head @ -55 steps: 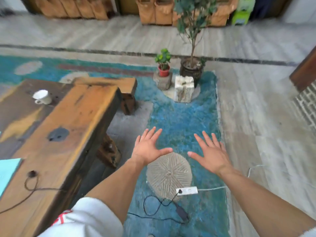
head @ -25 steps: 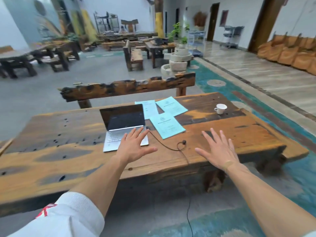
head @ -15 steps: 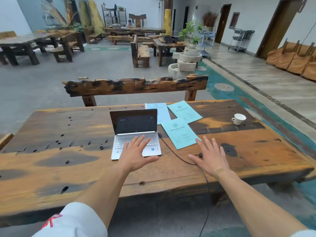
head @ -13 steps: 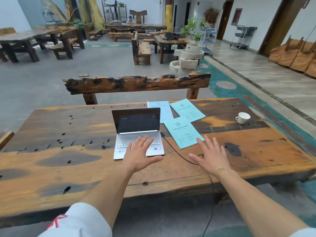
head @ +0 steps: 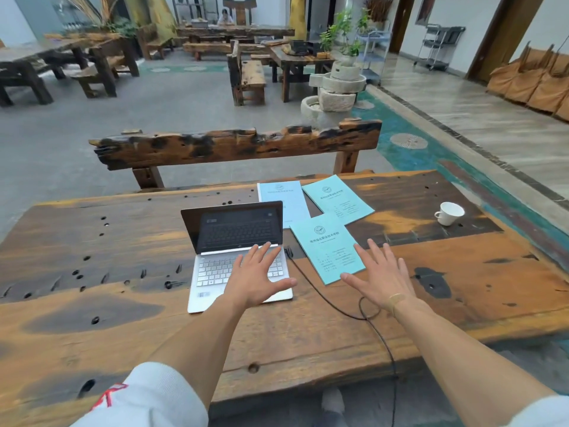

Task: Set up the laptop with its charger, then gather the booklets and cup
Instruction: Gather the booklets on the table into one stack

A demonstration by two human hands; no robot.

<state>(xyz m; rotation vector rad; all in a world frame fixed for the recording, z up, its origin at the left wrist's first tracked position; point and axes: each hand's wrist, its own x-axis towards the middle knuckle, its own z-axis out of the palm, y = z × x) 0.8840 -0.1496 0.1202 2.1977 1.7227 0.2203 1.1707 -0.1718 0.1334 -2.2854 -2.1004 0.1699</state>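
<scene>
A silver laptop (head: 215, 269) stands open with a dark screen on the wooden table (head: 92, 318). A black charger cable (head: 323, 298) runs from its right side, loops, and drops over the table's front edge. Three teal booklets lie to its right: a near one (head: 326, 245), a far right one (head: 338, 198) and a paler one (head: 283, 198) partly behind the screen. A white cup (head: 449, 213) sits at the far right. My left hand (head: 257, 278) hovers open over the laptop's keyboard. My right hand (head: 380, 277) is spread open beside the near booklet.
A rough wooden bench back (head: 237, 146) stands behind the table. Beyond it are more wooden tables and benches, stacked stone millstones (head: 335, 87) with a plant, and a person seated far back (head: 226, 18). Teal floor lies to the right.
The view swung from the floor and power strip up to the table. Both open hands then came forward, the left over the keyboard, the right up to the near booklet.
</scene>
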